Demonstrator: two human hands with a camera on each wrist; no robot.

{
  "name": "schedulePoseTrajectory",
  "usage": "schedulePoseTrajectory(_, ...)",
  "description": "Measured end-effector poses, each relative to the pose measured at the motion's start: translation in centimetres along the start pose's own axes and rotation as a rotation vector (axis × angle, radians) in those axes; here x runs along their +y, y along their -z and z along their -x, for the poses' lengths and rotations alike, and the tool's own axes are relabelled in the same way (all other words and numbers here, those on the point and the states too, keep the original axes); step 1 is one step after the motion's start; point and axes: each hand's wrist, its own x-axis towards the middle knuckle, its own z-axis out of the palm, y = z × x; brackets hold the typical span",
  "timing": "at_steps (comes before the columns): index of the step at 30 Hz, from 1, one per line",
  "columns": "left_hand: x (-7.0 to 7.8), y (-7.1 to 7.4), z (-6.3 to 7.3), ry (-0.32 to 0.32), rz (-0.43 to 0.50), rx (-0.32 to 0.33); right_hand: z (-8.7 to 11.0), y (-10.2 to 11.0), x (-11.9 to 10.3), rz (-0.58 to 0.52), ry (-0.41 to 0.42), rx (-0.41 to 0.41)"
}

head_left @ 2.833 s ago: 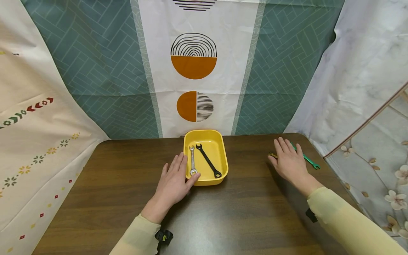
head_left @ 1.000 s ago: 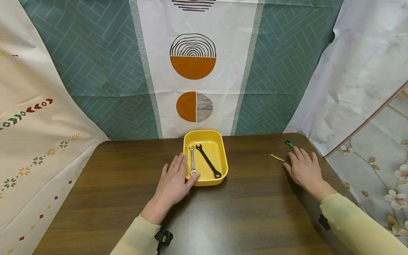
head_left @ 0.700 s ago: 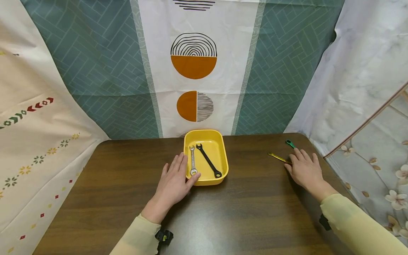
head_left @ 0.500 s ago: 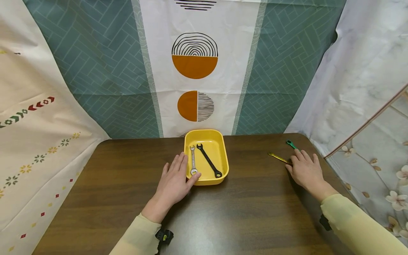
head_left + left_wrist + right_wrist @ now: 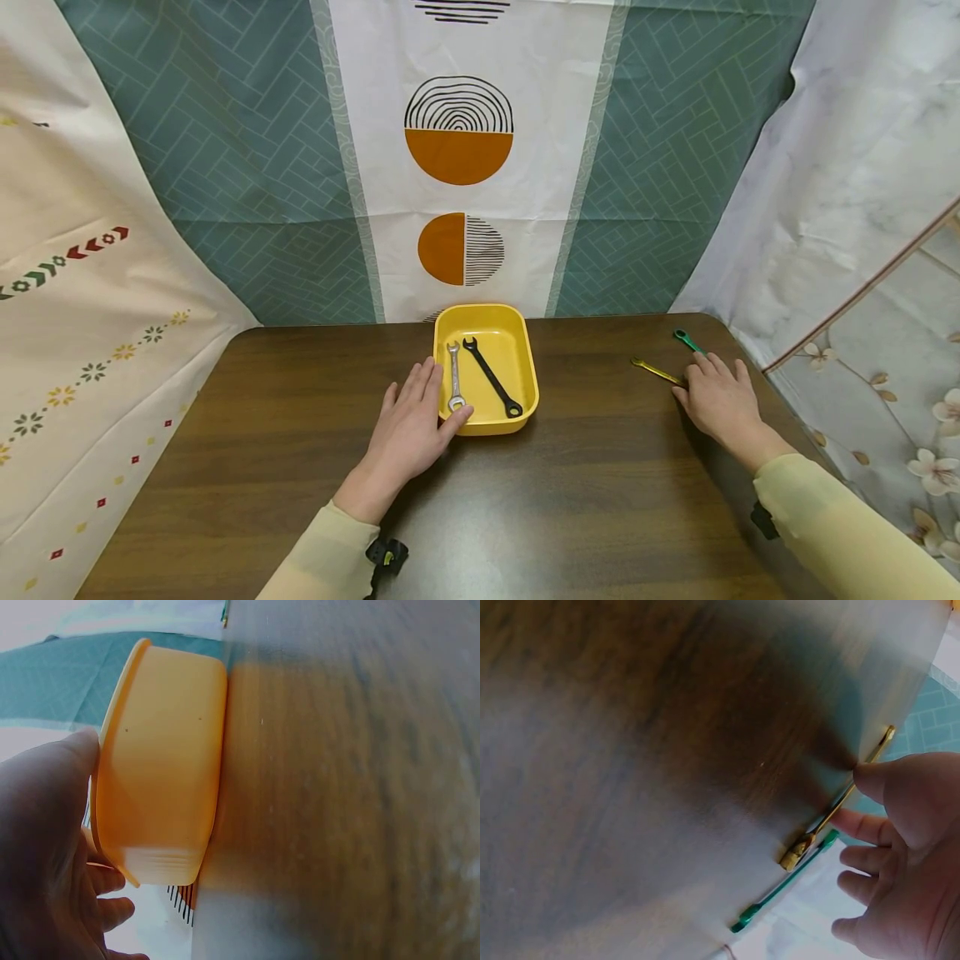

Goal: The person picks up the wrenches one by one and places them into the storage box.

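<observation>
The yellow tray (image 5: 517, 354) stands at the back middle of the table, holding a silver wrench (image 5: 454, 375) and a black wrench (image 5: 491, 379). My left hand (image 5: 408, 425) rests against the tray's near-left corner, its fingers straight along the side and the thumb at the rim. At the right, my right hand (image 5: 720, 404) is low over a gold wrench (image 5: 656, 371), pinching its shaft between thumb and index finger (image 5: 866, 825) in the right wrist view. Beyond that hand lies a green wrench (image 5: 687, 340), partly covered by the fingers in the head view.
The brown wooden table (image 5: 570, 500) reaches to a patterned cloth backdrop (image 5: 637, 208) just behind the tray. A floral cloth (image 5: 885, 400) borders the right side and a cream cloth (image 5: 112, 400) the left.
From above the gold and green wrenches, my right hand has moved right and toward me, onto the gold wrench's near end, and then held still. The left hand and tray have not moved.
</observation>
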Motion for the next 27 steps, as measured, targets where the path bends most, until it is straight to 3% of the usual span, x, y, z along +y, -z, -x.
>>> schedulePoseTrajectory(27, 0.06, 0.05, 0.02, -0.001, 0.0, 0.005, -0.15, 0.16, 0.27, -0.008, 0.027, -0.012)
